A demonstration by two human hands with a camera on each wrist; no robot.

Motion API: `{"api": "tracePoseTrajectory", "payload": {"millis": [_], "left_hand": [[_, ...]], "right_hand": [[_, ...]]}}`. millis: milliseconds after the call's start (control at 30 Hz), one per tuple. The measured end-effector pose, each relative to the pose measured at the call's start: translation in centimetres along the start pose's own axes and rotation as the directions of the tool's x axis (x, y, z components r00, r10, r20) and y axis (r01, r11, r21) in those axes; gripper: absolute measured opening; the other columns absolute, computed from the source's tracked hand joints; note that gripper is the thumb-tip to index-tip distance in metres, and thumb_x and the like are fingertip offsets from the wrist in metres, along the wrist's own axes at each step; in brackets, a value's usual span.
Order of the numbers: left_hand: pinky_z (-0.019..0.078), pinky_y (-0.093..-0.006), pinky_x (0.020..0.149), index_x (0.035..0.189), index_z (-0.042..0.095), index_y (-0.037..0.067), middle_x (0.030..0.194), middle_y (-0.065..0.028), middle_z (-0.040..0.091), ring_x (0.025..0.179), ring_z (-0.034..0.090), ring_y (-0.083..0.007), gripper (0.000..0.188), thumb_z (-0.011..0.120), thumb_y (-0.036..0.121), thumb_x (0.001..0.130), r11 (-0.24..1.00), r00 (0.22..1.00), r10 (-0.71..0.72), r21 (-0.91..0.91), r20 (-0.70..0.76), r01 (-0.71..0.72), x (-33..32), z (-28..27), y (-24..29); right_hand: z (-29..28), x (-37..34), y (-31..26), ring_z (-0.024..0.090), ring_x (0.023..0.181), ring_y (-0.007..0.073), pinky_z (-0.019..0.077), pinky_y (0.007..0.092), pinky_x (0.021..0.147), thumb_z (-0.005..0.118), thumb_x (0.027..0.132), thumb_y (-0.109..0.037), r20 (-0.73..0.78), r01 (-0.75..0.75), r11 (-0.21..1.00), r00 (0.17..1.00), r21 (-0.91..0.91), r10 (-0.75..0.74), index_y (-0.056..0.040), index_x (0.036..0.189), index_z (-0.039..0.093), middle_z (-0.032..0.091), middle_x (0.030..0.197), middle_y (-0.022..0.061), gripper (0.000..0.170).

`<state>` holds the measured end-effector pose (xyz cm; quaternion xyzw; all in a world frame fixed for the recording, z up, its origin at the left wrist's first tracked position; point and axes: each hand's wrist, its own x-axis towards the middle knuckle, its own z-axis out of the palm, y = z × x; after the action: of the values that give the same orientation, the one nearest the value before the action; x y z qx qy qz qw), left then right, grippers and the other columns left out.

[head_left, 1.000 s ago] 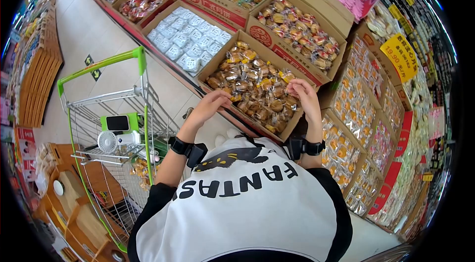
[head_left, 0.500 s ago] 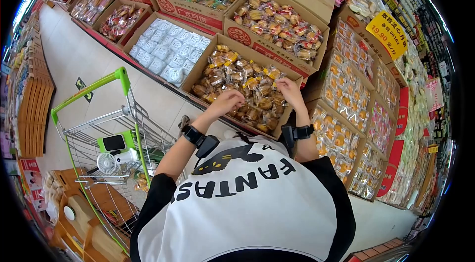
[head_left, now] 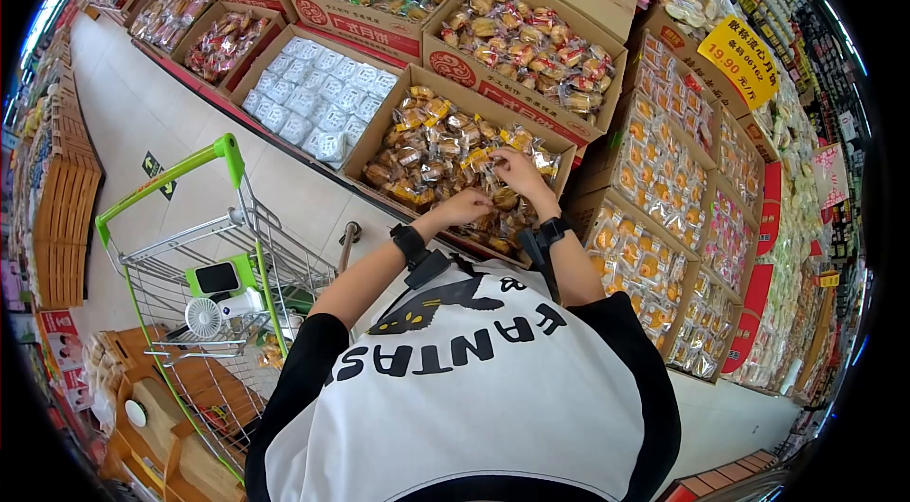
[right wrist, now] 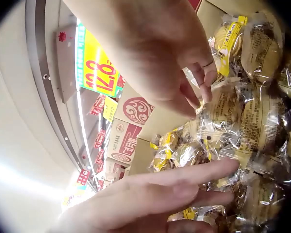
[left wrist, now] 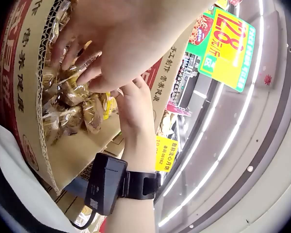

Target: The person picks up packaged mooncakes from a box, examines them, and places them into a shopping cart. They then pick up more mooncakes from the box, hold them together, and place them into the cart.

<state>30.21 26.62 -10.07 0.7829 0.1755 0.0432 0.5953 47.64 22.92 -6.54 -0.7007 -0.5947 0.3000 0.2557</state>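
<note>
Both hands reach into a cardboard box (head_left: 368,144) heaped with mooncakes (head_left: 417,161) in clear and yellow wrappers. My left hand (head_left: 464,206) is over the near part of the heap. In the left wrist view its fingers (left wrist: 70,56) spread loosely over the packets, and in the right wrist view they look nearly straight. My right hand (head_left: 519,172) is just beyond it, farther right. Its fingers (right wrist: 199,80) bend loosely, with the tips right at a wrapped mooncake (right wrist: 220,111). No packet shows lifted in either hand.
White-wrapped packets (head_left: 313,94) fill the box to the left. Another box of mooncakes (head_left: 531,42) stands behind, and trays of yellow-centred packets (head_left: 654,175) lie to the right. A shopping cart (head_left: 180,180) with a small fan (head_left: 203,316) stands at the left.
Both hands have moved: the left to the right along the near side of the heap, the right inward from the box's right side. They are now closer together. The view has shifted too.
</note>
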Motion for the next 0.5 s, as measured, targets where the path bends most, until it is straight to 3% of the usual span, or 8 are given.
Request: {"api": "tracePoseTrajectory", "payload": {"millis": [133,367,433,500], "left_hand": [[0.0445,-0.0259,0.064,0.105,0.051,-0.005,0.108,-0.0097,0.049,0.073,0.053,-0.0147,0.031,0.050,0.011,0.079,0.964,0.971,-0.224,-0.123,0.088,0.234,-0.4,0.2,2.0],[0.0459,-0.0248,0.061,0.118,0.041,-0.005,0.116,-0.0101,0.044,0.071,0.055,-0.0142,0.042,0.050,0.007,0.078,0.923,0.949,-0.287,-0.227,0.134,0.311,-0.4,0.4,1.9],[0.0468,-0.0247,0.064,0.121,0.038,-0.004,0.116,-0.0095,0.045,0.077,0.057,-0.0148,0.044,0.048,0.003,0.078,0.885,0.947,-0.295,-0.337,0.128,0.322,-0.3,0.7,1.2],[0.0471,-0.0245,0.065,0.121,0.037,-0.004,0.114,-0.0097,0.046,0.078,0.057,-0.0150,0.045,0.047,0.002,0.078,0.899,0.957,-0.272,-0.330,0.098,0.289,-0.4,0.9,0.9]], "right_hand": [[0.4,-0.5,-1.4,0.055,0.081,0.0249,0.0449,0.0343,0.070,0.061,0.071,-0.016,0.027,-0.053,0.984,0.998,-0.173,0.059,-0.0049,0.105,0.053,0.049,0.104,0.0109,0.038],[0.7,-0.6,-2.3,0.054,0.084,0.0259,0.0451,0.0361,0.071,0.065,0.067,-0.021,0.093,-0.123,0.925,0.982,-0.359,0.166,-0.0076,0.107,0.053,0.043,0.105,0.0090,0.044],[0.7,-0.8,-2.5,0.054,0.084,0.0253,0.0452,0.0356,0.070,0.066,0.066,-0.021,0.025,-0.117,0.916,0.990,-0.383,0.136,-0.0077,0.101,0.056,0.042,0.103,0.0086,0.039],[0.6,-0.8,-2.4,0.054,0.083,0.0267,0.0455,0.0368,0.070,0.065,0.065,-0.020,0.012,-0.131,0.924,0.989,-0.359,0.145,-0.0079,0.096,0.056,0.043,0.100,0.0091,0.034]]}}
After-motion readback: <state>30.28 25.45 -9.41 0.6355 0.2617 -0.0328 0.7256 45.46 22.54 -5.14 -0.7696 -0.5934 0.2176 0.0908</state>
